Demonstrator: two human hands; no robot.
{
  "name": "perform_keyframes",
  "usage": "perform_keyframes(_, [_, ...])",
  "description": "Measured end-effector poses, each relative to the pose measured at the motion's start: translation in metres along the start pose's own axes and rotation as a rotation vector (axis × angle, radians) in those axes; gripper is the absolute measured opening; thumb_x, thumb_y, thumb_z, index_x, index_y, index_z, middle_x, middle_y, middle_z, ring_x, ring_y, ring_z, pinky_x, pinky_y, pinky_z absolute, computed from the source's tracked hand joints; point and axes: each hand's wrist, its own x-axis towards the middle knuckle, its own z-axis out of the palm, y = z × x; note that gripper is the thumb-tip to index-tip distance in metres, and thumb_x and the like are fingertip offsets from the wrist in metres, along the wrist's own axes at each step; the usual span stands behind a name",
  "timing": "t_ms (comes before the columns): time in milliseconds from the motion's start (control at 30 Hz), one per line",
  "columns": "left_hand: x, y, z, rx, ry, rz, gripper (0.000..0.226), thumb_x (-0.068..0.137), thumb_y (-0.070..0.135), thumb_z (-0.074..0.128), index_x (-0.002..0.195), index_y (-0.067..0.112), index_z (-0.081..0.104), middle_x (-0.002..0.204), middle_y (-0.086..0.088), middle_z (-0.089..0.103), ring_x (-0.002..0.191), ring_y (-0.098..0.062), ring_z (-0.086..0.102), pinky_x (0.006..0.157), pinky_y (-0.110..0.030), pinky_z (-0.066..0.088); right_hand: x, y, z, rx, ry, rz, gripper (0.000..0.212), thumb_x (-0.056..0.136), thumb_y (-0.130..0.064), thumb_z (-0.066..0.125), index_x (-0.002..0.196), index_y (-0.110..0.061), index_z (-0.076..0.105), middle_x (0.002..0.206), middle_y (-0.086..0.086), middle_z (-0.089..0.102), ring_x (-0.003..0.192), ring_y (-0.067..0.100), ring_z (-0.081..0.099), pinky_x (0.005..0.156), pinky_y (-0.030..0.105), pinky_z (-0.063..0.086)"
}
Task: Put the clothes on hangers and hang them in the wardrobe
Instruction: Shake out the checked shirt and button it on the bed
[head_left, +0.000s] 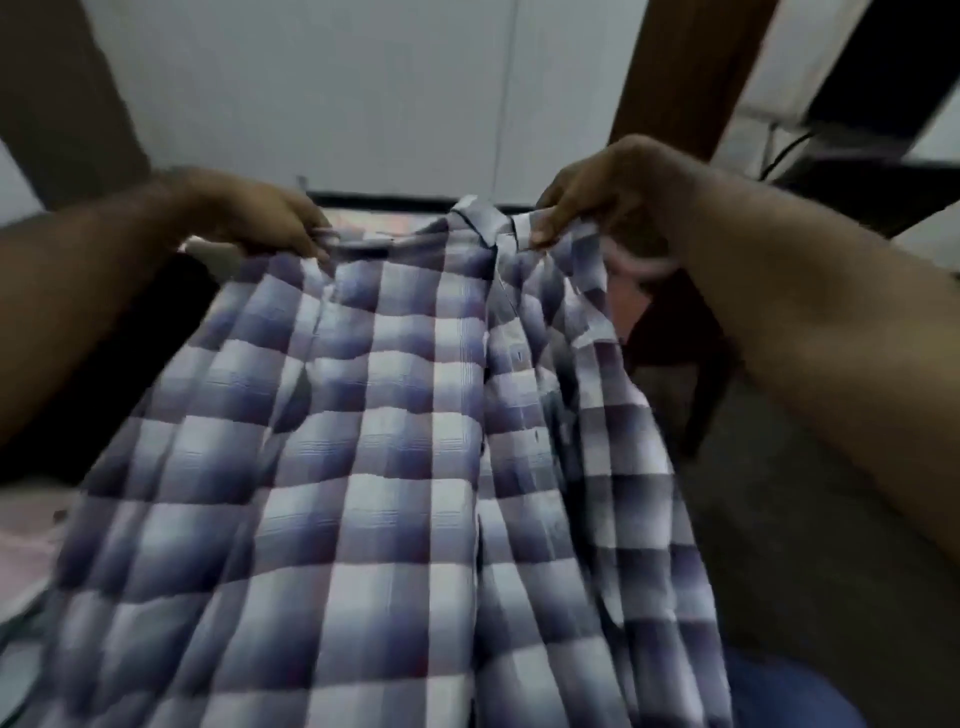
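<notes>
1. A blue-and-white checked shirt (395, 467) is filling the lower and middle frame, hanging down toward the camera from its top edge.
2. The left hand (260, 215) is pinching the shirt's shoulder at centre left, fingers closed on the cloth.
3. The right hand (608, 202) is gripping the cloth beside the collar (480, 218) at centre right, fingers closed.
4. A brown wooden post (685, 67) is standing at upper right before a pale wall (337, 88).
</notes>
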Motion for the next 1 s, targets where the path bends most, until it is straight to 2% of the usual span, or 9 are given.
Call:
perform_keyframes(67, [0.024, -0.026, 0.036, 0.119, 0.050, -0.050, 0.012, 0.091, 0.000, 0.059, 0.092, -0.002, 0.071, 0.085, -0.022, 0.071, 0.068, -0.026, 0.060, 0.061, -0.038, 0.052, 0.076, 0.000, 0.036, -0.112, -0.014, 0.047, 0.056, 0.074, -0.035, 0.087, 0.117, -0.005, 0.070, 0.089, 0.005, 0.068, 0.070, 0.014, 0.059, 0.058, 0.022, 0.048])
perform_keyframes(133, [0.056, -0.053, 0.072, 0.211, 0.213, -0.084, 0.013, 0.092, 0.003, 0.057, 0.093, -0.002, 0.068, 0.092, -0.028, 0.068, 0.072, -0.030, 0.059, 0.067, -0.040, 0.050, 0.137, 0.001, 0.059, -0.158, 0.217, 0.027, 0.047, 0.081, -0.037, 0.085, 0.110, -0.002, 0.073, 0.084, 0.005, 0.063, 0.060, 0.009, 0.056, 0.054, 0.021, 0.048])
perform_keyframes(267, [0.123, -0.099, 0.106, 0.213, 0.537, -0.094, 0.016, 0.088, 0.009, 0.052, 0.100, 0.005, 0.061, 0.101, -0.030, 0.064, 0.092, -0.046, 0.063, 0.078, -0.048, 0.053, 0.226, 0.009, 0.111, 0.101, 0.755, -0.092, 0.034, 0.086, -0.026, 0.064, 0.117, -0.011, 0.063, 0.114, 0.011, 0.065, 0.104, 0.026, 0.062, 0.084, 0.032, 0.050])
perform_keyframes(333, [0.146, -0.119, 0.115, 0.190, 0.592, -0.122, 0.022, 0.089, 0.015, 0.056, 0.109, 0.008, 0.059, 0.114, -0.030, 0.061, 0.104, -0.048, 0.059, 0.086, -0.053, 0.052, 0.260, 0.025, 0.124, 0.158, 0.737, -0.175, 0.059, 0.077, -0.021, 0.062, 0.133, -0.006, 0.050, 0.128, 0.015, 0.054, 0.114, 0.027, 0.055, 0.092, 0.033, 0.048])
perform_keyframes(433, [0.163, -0.138, 0.130, 0.171, 0.487, -0.122, 0.054, 0.083, 0.016, 0.071, 0.131, 0.011, 0.048, 0.136, -0.022, 0.048, 0.118, -0.044, 0.052, 0.095, -0.055, 0.048, 0.270, 0.059, 0.144, 0.180, 0.534, -0.024, 0.082, 0.081, -0.039, 0.075, 0.141, 0.001, 0.038, 0.137, 0.023, 0.048, 0.123, 0.030, 0.050, 0.102, 0.037, 0.041])
perform_keyframes(533, [0.159, -0.132, 0.163, 0.445, 0.458, 0.188, 0.056, 0.085, 0.021, 0.054, 0.139, 0.018, 0.042, 0.147, -0.017, 0.040, 0.123, -0.043, 0.049, 0.092, -0.058, 0.048, 0.249, 0.099, 0.186, 0.115, 0.303, 0.085, 0.079, 0.088, -0.056, 0.071, 0.139, -0.001, 0.044, 0.134, 0.020, 0.057, 0.123, 0.032, 0.055, 0.091, 0.036, 0.041])
perform_keyframes(633, [0.152, -0.125, 0.205, 0.689, 0.176, 0.461, 0.052, 0.090, 0.032, 0.039, 0.141, 0.026, 0.040, 0.150, -0.008, 0.041, 0.127, -0.035, 0.050, 0.092, -0.055, 0.048, 0.222, 0.121, 0.213, 0.077, 0.202, 0.023, 0.071, 0.089, -0.055, 0.069, 0.138, -0.008, 0.048, 0.125, 0.017, 0.064, 0.114, 0.032, 0.060, 0.080, 0.031, 0.037])
perform_keyframes(800, [0.132, -0.114, 0.242, 0.736, 0.023, 0.394, 0.063, 0.090, 0.019, 0.057, 0.147, 0.027, 0.033, 0.154, -0.007, 0.036, 0.130, -0.032, 0.049, 0.087, -0.048, 0.047, 0.177, 0.128, 0.219, 0.087, 0.101, -0.051, 0.060, 0.091, -0.044, 0.071, 0.139, -0.013, 0.052, 0.121, 0.007, 0.061, 0.106, 0.023, 0.055, 0.084, 0.027, 0.036])
perform_keyframes(1000, [0.112, -0.078, 0.286, 0.637, 0.130, 0.098, 0.056, 0.098, 0.036, 0.041, 0.152, 0.020, 0.037, 0.156, -0.014, 0.035, 0.137, -0.037, 0.039, 0.105, -0.055, 0.039, 0.150, 0.146, 0.284, -0.164, 0.570, -0.033, 0.057, 0.091, -0.054, 0.062, 0.128, -0.011, 0.053, 0.129, 0.019, 0.049, 0.115, 0.042, 0.048, 0.092, 0.050, 0.044])
